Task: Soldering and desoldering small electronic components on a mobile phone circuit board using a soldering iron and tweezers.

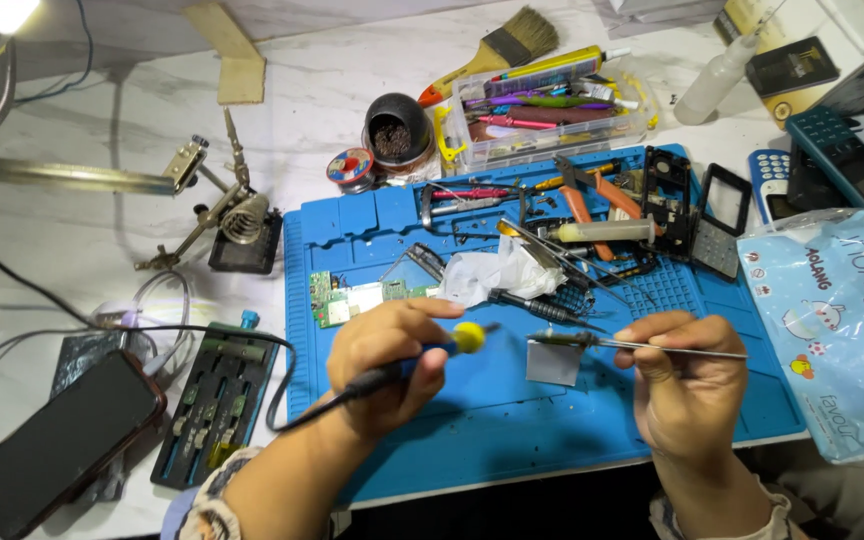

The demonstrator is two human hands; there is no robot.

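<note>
At the left edge of the white table [72, 240], near its front corner, a black phone [62, 440] lies face up, and just beside it is a dark tray with slots [217, 400]. Behind them stands a soldering iron stand with a metal spring [242, 225]. The blue work mat [512, 420] covers the middle of the table. Near the left edge of the mat lies a green circuit board [337, 298], and a crumpled white tissue [497, 275] is beside it.

The left hand [387, 365] is over the front part of the mat, its fingers closed around a soldering iron [422, 362] with a yellow collar, and the tip points to the right. The black cable [202, 335] of the iron runs away to the left.

The right hand [687, 385] is near the front right corner of the mat, its fingers pinched together on metal tweezers [652, 346]. The tweezers reach to the left and their tips are at a small grey square piece [552, 362], which is just above the mat between the two hands.

At the far edge of the mat are orange pliers [592, 200], and behind it a clear box of tools [552, 110]. A light blue plastic bag [842, 330] lies at the right edge of the table
</note>
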